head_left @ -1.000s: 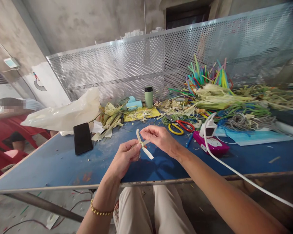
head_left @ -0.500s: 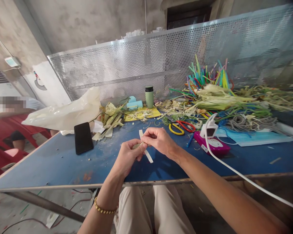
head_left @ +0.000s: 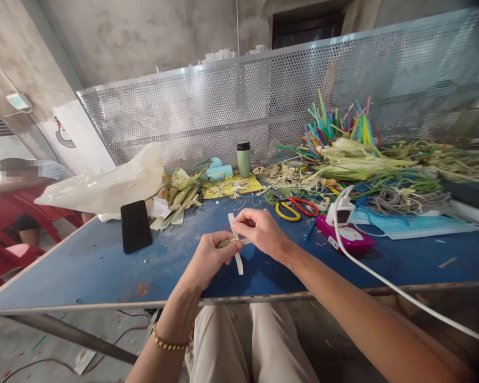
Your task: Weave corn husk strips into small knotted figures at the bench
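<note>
Hands are held together at the frame's centre, over the near edge of the blue table (head_left: pixel 83 266): the left hand (head_left: pixel 211 256) is pinched on a pale husk strip (head_left: pixel 238 263), and the right hand (head_left: pixel 262 232) is closed narrowly on it just above. The thin strip could be torn or let slip, it is judged, if it is pulled too hard where it is crossed. A perforated metal screen (head_left: pixel 223 106) is spread across the upper frame, with bare concrete behind. A plastic bag (head_left: pixel 112 183) is slumped at left, a black phone (head_left: pixel 135 226) beside it, and scissors (head_left: pixel 293 208) lie right of centre.
</note>
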Available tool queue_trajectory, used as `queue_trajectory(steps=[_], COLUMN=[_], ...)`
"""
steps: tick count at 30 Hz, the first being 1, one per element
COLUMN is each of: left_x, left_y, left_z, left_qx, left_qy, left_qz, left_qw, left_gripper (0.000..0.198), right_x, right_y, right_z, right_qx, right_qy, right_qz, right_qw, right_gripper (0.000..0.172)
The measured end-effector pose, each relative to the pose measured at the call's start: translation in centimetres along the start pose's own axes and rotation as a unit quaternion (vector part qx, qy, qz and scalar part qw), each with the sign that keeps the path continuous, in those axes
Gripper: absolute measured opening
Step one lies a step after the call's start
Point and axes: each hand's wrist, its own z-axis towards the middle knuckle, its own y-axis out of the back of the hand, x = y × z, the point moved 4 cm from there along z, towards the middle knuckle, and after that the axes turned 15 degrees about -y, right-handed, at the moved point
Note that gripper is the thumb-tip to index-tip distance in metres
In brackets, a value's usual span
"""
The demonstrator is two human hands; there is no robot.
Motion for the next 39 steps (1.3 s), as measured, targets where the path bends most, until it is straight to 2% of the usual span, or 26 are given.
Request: queue_trajectory(steps=[6,8,11,12,14,16,18,24,33,39], left_x=[-0.3,-0.3,-0.1,-0.1,0.0,0.0,0.0,0.0,0.1,-0.4], left_y=[0.2,0.6,1.2,1.3,1.5,1.5,1.4,1.4,1.6,1.6], left_z=[-0.3,-0.1,0.1,0.2,0.3,0.4,0.4,0.4,0.2,0.2], left_qx=[0.001,-0.037,-0.11,-0.127,-0.144,-0.144,-0.137,-0.148,-0.131,-0.145], left_qy=[-0.033,-0.038,-0.04,-0.041,-0.042,-0.04,-0.034,-0.035,-0.011,-0.049], left_qz=[-0.077,-0.109,-0.147,-0.154,-0.163,-0.174,-0.182,-0.166,-0.251,-0.141], left_qw=[0.997,0.993,0.982,0.979,0.975,0.973,0.973,0.974,0.959,0.978], left_gripper=[0.028,0.025,0.024,0.023,0.023,0.023,0.024,0.024,0.021,0.025], right_x=[0.1,-0.1,-0.4,-0.4,-0.4,-0.3,-0.2,0.2,0.8,0.7], right_y=[0.4,0.9,1.4,1.3,0.4,-0.6,-1.1,-1.2,-1.0,-0.8], right_z=[0.3,0.3,0.3,0.2,0.1,-0.1,-0.3,-0.5,-0.9,-0.9], right_qx=[-0.017,-0.059,-0.121,-0.11,-0.038,0.039,0.07,0.075,0.063,0.046], right_qy=[0.022,0.011,-0.028,-0.035,-0.03,-0.009,0.007,0.02,0.048,0.058], right_qz=[0.008,0.005,-0.055,-0.082,-0.115,-0.116,-0.107,-0.107,-0.157,-0.149], right_qw=[1.0,0.998,0.991,0.99,0.992,0.992,0.992,0.991,0.984,0.986], right_gripper=[0.021,0.025,0.037,0.041,0.043,0.037,0.03,0.021,0.017,0.021])
